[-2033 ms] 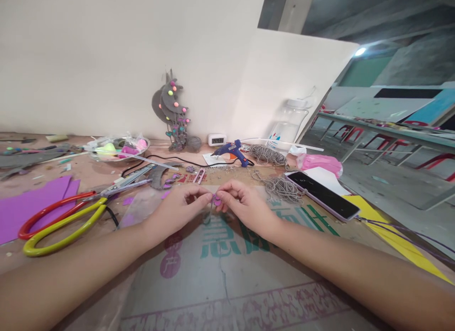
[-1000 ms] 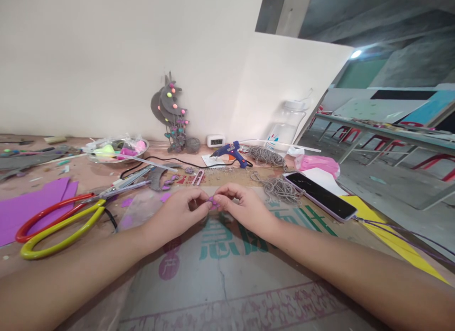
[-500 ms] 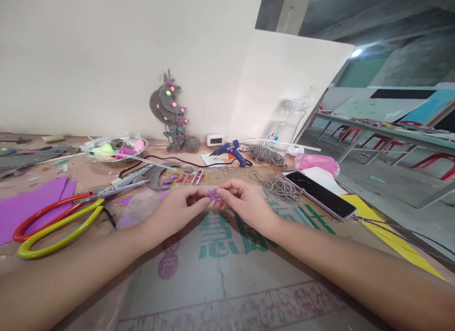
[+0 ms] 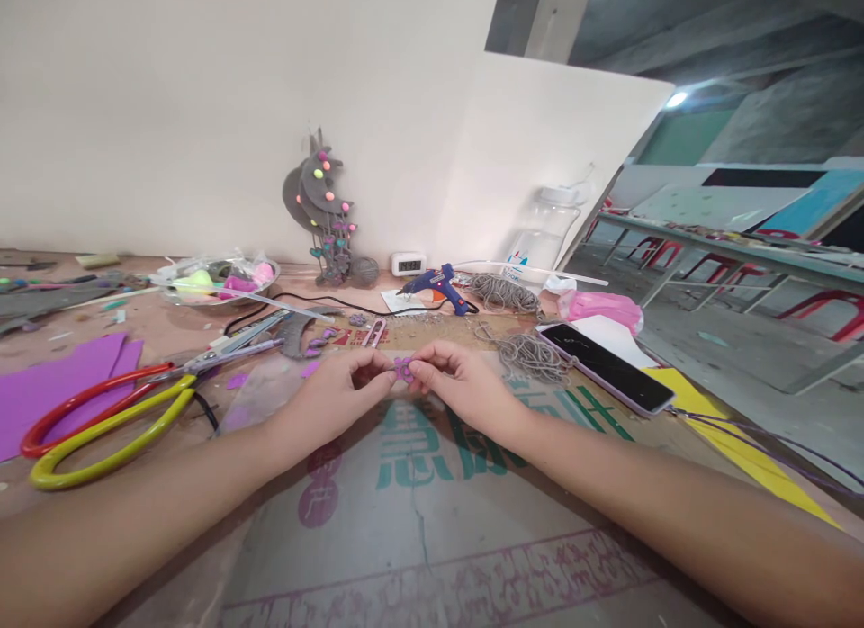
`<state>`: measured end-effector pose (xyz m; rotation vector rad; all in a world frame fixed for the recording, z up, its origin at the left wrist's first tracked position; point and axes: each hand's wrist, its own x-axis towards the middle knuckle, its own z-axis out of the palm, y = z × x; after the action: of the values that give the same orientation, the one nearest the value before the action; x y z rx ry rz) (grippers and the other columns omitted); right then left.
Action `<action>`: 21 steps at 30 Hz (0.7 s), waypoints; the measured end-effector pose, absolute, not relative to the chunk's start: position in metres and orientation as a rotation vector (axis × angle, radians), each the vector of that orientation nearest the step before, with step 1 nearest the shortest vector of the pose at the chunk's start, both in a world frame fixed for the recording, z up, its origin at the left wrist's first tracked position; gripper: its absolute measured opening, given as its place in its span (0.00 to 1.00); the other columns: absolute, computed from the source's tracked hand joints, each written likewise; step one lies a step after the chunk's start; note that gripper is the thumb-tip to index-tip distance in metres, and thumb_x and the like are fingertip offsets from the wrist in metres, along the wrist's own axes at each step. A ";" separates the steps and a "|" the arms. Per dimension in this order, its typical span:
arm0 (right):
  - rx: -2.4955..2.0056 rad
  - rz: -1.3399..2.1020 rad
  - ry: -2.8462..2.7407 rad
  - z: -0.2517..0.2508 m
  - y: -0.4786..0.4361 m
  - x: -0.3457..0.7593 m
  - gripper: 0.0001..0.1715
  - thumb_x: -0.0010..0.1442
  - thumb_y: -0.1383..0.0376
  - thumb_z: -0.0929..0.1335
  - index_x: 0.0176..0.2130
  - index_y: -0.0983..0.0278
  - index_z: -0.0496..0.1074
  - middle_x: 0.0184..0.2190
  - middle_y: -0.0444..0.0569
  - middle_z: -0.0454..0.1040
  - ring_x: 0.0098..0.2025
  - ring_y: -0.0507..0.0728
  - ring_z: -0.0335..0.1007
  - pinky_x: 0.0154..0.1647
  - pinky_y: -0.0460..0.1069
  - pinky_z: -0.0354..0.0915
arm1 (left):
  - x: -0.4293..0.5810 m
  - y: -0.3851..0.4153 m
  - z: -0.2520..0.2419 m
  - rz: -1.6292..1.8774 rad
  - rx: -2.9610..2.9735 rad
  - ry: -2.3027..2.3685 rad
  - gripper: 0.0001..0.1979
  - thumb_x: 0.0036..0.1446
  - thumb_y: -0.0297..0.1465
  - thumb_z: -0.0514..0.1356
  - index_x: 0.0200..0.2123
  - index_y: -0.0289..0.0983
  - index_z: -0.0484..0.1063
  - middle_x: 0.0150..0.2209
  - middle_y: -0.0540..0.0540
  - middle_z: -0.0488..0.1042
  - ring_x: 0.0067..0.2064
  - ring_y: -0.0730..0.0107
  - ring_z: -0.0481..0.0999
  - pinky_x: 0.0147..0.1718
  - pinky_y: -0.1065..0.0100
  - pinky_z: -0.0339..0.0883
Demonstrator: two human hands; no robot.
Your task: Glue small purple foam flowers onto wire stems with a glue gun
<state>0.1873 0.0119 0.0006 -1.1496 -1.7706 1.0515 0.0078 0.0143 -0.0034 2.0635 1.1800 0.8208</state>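
Note:
A small purple foam piece [image 4: 403, 369] is pinched between the fingertips of both my hands, just above a printed cardboard sheet [image 4: 432, 484]. My left hand [image 4: 341, 394] has its fingers curled and grips the piece from the left. My right hand [image 4: 459, 383] grips it from the right, fingers bent the same way. Most of the piece is hidden by my fingers.
Big red-and-yellow scissors [image 4: 108, 421] lie to the left beside purple foam sheets [image 4: 54, 385]. A phone [image 4: 607, 367] lies on the right near grey cord [image 4: 533, 354]. Behind are a blue glue gun [image 4: 438, 288], a small clock [image 4: 409, 264], a bowl of pompoms [image 4: 212, 282] and a grey foam ornament [image 4: 320, 205].
My hands have stayed together over the cardboard, turning the small purple piece slightly between the fingertips. Nothing else on the table has moved.

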 end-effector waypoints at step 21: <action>-1.208 0.741 -1.960 0.007 0.023 0.201 0.11 0.58 0.60 0.62 0.29 0.65 0.67 0.24 0.43 0.67 0.26 0.50 0.61 0.28 0.45 0.58 | 0.009 0.015 -0.003 0.786 1.956 1.245 0.12 0.56 0.39 0.52 0.31 0.37 0.69 0.26 0.52 0.67 0.30 0.71 0.66 0.29 0.72 0.57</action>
<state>0.2007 0.0234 0.0075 -1.2080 -1.9601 0.7408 0.0087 0.0147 -0.0029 1.9564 1.2448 0.7863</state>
